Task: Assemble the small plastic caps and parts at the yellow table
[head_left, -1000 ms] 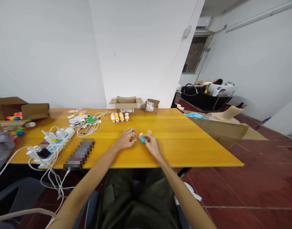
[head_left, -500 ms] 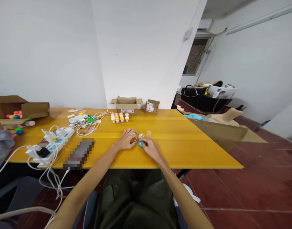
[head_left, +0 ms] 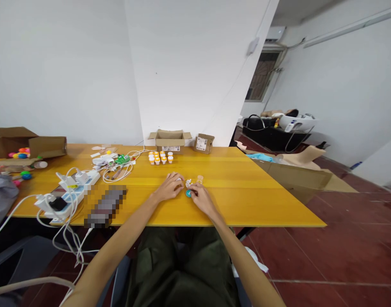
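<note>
A small pile of white pieces with dark marks (head_left: 189, 183) lies on the table between my two hands. My left hand (head_left: 169, 188) is curled just left of the pile, thumb and fingertips drawn together; anything inside them is too small to make out. Just below the pile sits a small round teal dish or lid (head_left: 188, 193). My right hand (head_left: 201, 198) has its fingertips pinched at the teal piece's right edge, and they hide what they hold, if anything. Past my right fingers stands a small clear container (head_left: 200, 178).
Several small white tubs with orange parts (head_left: 160, 157) stand before an open cardboard box (head_left: 170, 140). A smaller box (head_left: 204, 143) is beside it. Leftward lie a phone (head_left: 106, 207), a power strip (head_left: 74, 197) and tangled white cables. A grey sleeve (head_left: 3, 194) shows at far left.
My left thumb and fingertips have come closer together. My right fingertips have shifted slightly at the teal piece. Little else differs.
</note>
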Available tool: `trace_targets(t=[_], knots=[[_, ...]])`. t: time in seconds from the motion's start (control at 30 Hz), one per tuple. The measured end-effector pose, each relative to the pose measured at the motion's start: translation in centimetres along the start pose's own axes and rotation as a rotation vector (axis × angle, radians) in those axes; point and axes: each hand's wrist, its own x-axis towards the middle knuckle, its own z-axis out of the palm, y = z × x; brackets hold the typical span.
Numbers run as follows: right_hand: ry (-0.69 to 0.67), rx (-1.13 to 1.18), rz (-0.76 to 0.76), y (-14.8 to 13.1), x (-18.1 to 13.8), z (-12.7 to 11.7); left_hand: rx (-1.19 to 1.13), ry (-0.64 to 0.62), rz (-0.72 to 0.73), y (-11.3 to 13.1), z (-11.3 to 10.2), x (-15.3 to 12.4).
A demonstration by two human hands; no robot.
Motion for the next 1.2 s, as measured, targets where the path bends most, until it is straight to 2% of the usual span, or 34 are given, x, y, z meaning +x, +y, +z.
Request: trace_targets(t=[0.1, 0.23, 0.33, 0.6, 0.8, 1.0, 1.2], knots=[[0.084, 0.017, -0.004, -0.1, 0.1, -0.2, -0.012, 0.021, -0.010, 0.0, 0.0, 0.0], [0.291, -0.004, 0.059, 0.6, 0.1, -0.8, -0.035, 0.072, -0.047, -0.4, 0.3, 0.0], [0.351, -0.058, 0.078, 1.4, 0.1, -0.9, -0.058, 0.105, -0.066, -0.7, 0.6, 0.0], [0.149, -0.235, -0.028, 1.6, 0.5, -0.2, -0.075, 0.129, -0.055, -0.9, 0.9, -0.1], [0.195, -0.367, -0.068, 1.3, 0.5, 0.1, -0.097, 0.099, -0.060, -0.7, 0.8, -0.1], [0.162, -0.246, -0.097, -0.3, 0.2, -0.4, -0.127, 0.077, -0.057, -0.7, 0.9, -0.2], [0.129, -0.092, -0.030, -0.9, -0.6, -0.6, -0.163, 0.099, -0.067, -0.9, 1.2, -0.1]])
